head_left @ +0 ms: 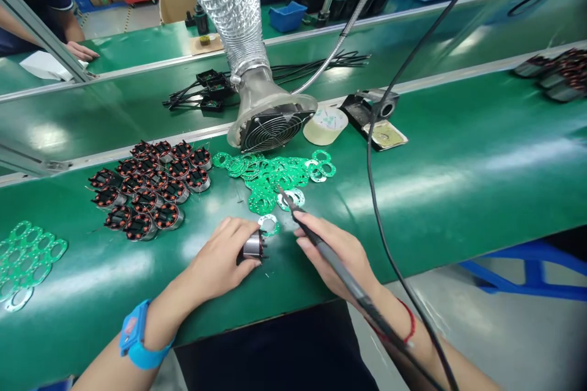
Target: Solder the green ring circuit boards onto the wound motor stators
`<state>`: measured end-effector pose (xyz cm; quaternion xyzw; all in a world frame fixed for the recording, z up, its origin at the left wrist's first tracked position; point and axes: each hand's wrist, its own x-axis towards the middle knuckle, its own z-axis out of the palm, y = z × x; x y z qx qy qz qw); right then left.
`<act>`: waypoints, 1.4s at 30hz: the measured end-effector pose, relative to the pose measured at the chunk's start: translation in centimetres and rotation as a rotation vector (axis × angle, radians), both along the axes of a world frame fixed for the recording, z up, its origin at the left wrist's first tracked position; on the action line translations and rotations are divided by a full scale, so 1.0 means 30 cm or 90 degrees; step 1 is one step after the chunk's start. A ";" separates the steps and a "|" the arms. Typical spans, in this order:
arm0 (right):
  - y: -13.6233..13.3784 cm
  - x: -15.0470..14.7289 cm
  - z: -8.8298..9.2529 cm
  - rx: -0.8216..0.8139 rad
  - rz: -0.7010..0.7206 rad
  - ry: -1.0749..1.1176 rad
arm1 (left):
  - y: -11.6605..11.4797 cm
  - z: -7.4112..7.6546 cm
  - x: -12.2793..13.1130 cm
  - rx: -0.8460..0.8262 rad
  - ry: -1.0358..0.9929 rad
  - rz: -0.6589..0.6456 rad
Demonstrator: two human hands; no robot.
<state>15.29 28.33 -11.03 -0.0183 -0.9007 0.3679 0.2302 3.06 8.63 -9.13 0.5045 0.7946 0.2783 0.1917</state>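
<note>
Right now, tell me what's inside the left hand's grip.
The left hand holds a metal part, its silvery side and dark-pronged end showing. Its opposite end is covered by the hand.

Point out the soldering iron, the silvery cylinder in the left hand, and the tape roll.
Soldering iron (335,263): head view, on its dark handle.
Silvery cylinder (252,245): head view, on its metal side.
Tape roll (324,128): head view, near its middle.

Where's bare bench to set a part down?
Largest: right of the black cable, short of the far-right cores. Smaller: between the far-left ring boards, the clustered wound cores and the left hand. Crowded: the middle, where loose green boards lie just below the fan, close to both hands.
</note>
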 end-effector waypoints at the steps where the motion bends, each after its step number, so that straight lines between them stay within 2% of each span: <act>1: -0.002 0.015 -0.005 -0.031 -0.025 0.010 | 0.000 0.002 0.000 0.000 0.003 0.011; 5: -0.014 0.061 -0.048 -0.201 -0.150 0.012 | -0.002 0.004 -0.002 0.029 -0.027 0.015; 7: -0.015 0.074 -0.066 -0.265 -0.183 -0.016 | 0.001 -0.001 0.001 0.032 -0.036 0.002; 13: -0.010 0.068 -0.066 -0.417 -0.173 -0.072 | 0.015 -0.024 0.004 0.012 -0.019 -0.002; 21: -0.004 0.067 -0.065 -0.394 -0.158 -0.077 | 0.020 -0.024 0.005 0.011 -0.008 0.004; 29: 0.000 0.076 -0.067 -0.307 -0.139 -0.069 | 0.025 -0.028 0.006 0.006 0.007 0.010; 38: -0.007 0.084 -0.065 -0.265 -0.152 -0.012 | 0.021 -0.026 0.006 -0.004 0.000 0.011; 42: -0.012 0.078 -0.062 -0.232 -0.082 -0.021 | 0.026 -0.023 0.005 -0.005 -0.014 0.021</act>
